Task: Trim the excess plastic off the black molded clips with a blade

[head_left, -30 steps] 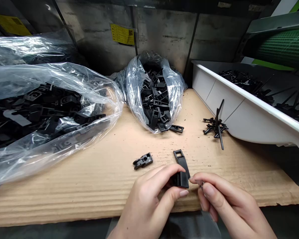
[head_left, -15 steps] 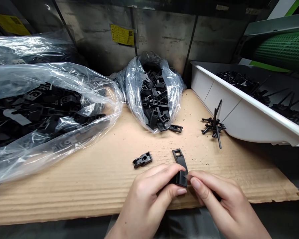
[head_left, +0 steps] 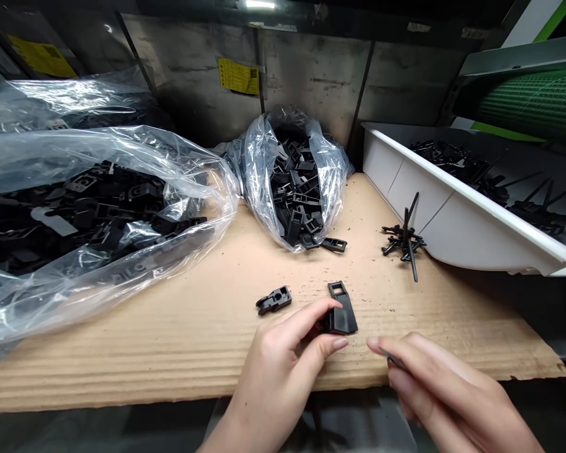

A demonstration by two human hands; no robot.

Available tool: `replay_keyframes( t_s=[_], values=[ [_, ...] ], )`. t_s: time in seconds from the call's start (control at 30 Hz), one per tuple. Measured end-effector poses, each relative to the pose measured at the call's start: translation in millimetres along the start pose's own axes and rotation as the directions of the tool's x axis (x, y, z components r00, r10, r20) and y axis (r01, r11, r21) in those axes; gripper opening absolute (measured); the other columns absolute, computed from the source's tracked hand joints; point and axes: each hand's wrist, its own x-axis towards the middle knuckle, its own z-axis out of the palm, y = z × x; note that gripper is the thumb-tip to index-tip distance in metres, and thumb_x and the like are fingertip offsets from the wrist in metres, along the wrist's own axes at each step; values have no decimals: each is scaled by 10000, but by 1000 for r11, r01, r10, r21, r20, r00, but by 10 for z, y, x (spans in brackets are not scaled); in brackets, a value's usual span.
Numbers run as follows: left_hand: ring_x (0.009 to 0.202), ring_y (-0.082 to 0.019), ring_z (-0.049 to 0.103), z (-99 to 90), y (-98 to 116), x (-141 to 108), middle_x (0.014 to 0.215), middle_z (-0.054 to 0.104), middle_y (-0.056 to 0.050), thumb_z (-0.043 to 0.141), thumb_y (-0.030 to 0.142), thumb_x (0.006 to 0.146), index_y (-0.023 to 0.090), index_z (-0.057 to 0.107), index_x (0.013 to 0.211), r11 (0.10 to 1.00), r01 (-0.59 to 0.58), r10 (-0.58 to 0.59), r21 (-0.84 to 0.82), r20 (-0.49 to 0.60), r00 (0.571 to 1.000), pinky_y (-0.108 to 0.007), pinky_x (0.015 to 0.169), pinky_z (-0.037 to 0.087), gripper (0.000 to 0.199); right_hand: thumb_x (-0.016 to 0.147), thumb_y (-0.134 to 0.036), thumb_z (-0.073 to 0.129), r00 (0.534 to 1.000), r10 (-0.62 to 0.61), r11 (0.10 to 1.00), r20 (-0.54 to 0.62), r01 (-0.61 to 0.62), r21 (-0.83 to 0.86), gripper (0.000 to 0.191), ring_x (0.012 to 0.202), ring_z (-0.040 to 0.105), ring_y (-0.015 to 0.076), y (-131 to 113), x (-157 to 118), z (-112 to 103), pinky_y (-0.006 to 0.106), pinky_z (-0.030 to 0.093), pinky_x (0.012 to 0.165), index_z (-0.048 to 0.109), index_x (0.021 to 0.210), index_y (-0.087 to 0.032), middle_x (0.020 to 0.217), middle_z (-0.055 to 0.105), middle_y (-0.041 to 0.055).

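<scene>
My left hand [head_left: 283, 371] is closed, pinching a small black plastic block [head_left: 338, 321] between thumb and forefinger. Just behind the block lies a longer black plastic piece [head_left: 338, 289] with a square window at its far end; I cannot tell whether the two touch. To the right and apart from them, my right hand [head_left: 453, 390] grips a thin dark pointed strip [head_left: 393, 358], mostly hidden in the fingers. Another black plastic part [head_left: 274, 300] rests on the cardboard [head_left: 170, 371], beyond my left hand.
A large clear bag [head_left: 188, 251] of black parts spreads over the left. A smaller bag [head_left: 259, 170] at the back centre spills windowed pieces. On the right stand a white bin [head_left: 453, 207] and a black branching plastic sprue [head_left: 405, 244]. The cardboard's front edge is close.
My right hand has drawn away from the block, to the right and nearer, with the thin strip in its fingers. My left hand keeps its pinch on the block.
</scene>
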Motion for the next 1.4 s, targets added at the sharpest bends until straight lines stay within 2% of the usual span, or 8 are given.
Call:
replay_keyframes(
  t_s=[0.13,0.3,0.77,0.87,0.97,1.03,1.2,1.4],
  values=[
    [840,-108,602,10,-7,-5,924,660,73,563,174,767,270,581,962,999,22,-23,-27,-33,999,-159,751,434,218,845,-215,437,1000,-1,993,-1,1,-122,235,701,589,137,9,54,33,176,478,580,520,1056,-276,715,543,-4],
    [848,-124,594,-4,-24,-15,941,655,34,524,131,783,236,584,947,997,-57,56,58,18,998,-161,701,442,205,844,-188,427,999,19,999,34,-18,-34,141,642,562,137,-26,133,99,212,451,564,561,829,-228,676,546,-5],
    [793,-145,605,-42,23,6,849,657,-7,506,104,776,189,593,930,990,-132,127,53,84,988,-173,694,455,196,859,-234,385,975,165,985,149,-171,31,211,617,550,145,-55,159,105,226,435,560,580,788,-199,650,539,12],
    [752,-146,614,-57,45,0,808,663,11,529,116,765,213,614,890,992,-123,124,-18,119,985,-171,658,462,179,857,-233,390,980,173,982,98,-179,55,205,616,553,140,-27,174,111,220,442,569,582,792,-202,668,555,11],
    [701,-134,614,-72,67,-5,758,655,28,567,141,752,210,629,836,992,-32,51,-123,157,986,-158,642,459,125,854,-244,392,977,206,976,46,-209,68,204,666,567,155,-1,189,92,226,461,614,565,756,-200,683,560,18],
    [718,-127,607,-72,70,-5,776,654,31,578,144,749,206,624,838,993,-1,17,-120,133,991,-150,666,447,118,853,-267,394,972,232,968,45,-235,84,214,702,576,168,0,181,69,222,470,623,554,727,-202,673,556,18],
    [757,-126,596,-46,42,-10,796,644,29,550,126,766,208,605,888,997,-37,46,-67,127,991,-156,682,435,156,824,-296,460,970,241,966,-17,-239,97,157,716,593,156,-38,130,55,171,463,552,573,745,-221,670,568,-2],
    [772,-140,595,-92,46,-26,863,649,9,541,150,782,238,606,945,990,-79,108,-117,259,960,-181,687,449,196,808,-366,454,936,336,927,101,-348,139,245,555,515,119,-125,210,107,186,412,492,560,680,-187,591,519,-17]
  ],
)
